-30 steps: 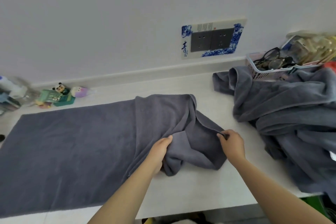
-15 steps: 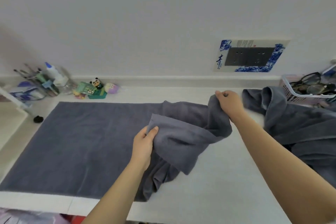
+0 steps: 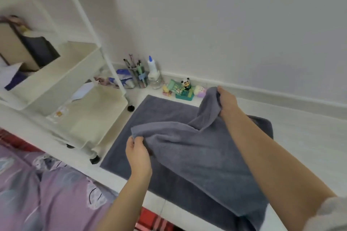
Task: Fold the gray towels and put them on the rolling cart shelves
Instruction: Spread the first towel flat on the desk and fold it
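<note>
The gray towel (image 3: 189, 148) lies half-folded on the counter (image 3: 300, 137) beside the cart (image 3: 78, 88). My right hand (image 3: 226, 100) and left hand (image 3: 138, 149) each pinch a corner; I'd keep both taut, matching edges. The toys (image 3: 183, 88) sit close behind.

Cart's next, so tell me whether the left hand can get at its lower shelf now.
Probably not yet: the left hand grips the towel. The lower shelf sits open beside it, nothing between.
</note>
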Action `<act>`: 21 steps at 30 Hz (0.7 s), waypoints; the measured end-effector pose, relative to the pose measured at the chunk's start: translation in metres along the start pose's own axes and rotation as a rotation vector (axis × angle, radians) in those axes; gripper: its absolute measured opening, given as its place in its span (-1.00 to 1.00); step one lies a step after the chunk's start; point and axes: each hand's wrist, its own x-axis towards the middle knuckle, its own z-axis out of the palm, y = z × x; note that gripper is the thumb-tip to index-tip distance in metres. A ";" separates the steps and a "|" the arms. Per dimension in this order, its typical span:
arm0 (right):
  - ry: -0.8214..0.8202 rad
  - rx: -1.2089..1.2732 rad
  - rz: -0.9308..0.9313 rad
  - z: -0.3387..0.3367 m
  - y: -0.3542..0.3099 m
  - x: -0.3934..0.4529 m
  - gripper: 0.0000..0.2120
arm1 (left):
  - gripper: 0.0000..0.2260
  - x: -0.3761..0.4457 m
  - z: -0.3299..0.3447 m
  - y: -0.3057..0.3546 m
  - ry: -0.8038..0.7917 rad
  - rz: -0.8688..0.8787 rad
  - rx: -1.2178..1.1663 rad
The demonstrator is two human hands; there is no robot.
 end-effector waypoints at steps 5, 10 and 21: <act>-0.005 0.199 0.176 0.055 0.068 0.023 -0.85 | -0.90 0.069 -0.051 -0.027 0.081 -0.182 0.161; -0.057 0.011 0.141 0.094 0.093 0.026 -0.55 | -0.77 0.093 -0.070 -0.039 -0.111 -0.316 0.356; -0.229 -0.718 -0.143 0.158 0.115 0.037 -0.51 | -0.89 0.110 -0.105 -0.053 0.170 -0.108 0.560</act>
